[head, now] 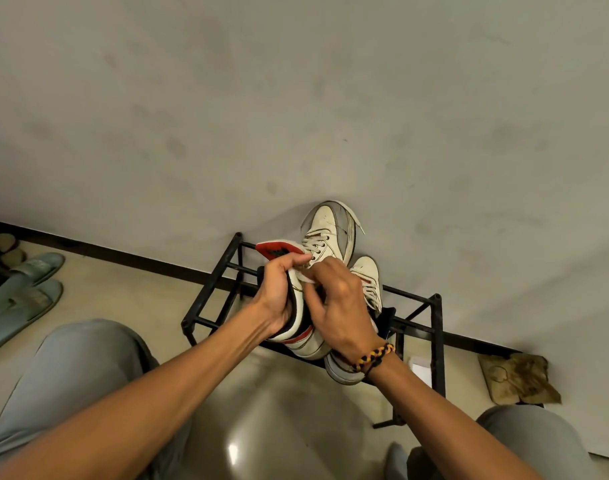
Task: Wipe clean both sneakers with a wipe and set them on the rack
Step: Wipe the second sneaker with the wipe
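A white high-top sneaker (327, 221) with red and black trim is held above the black metal rack (209, 301), its toe pointing at the wall. My left hand (280, 291) grips it around the collar. My right hand (341, 306) presses a small white wipe (305, 277) against the sneaker's side near the laces. The second white sneaker (369, 273) lies on the rack's top bars just right of the first, partly hidden under my right hand and wrist.
The rack stands against a grey wall. A pair of grey-green slippers (26, 292) lies on the floor at the left. Crumpled brown cloths (517, 375) sit on the floor right of the rack. My knees fill the lower corners.
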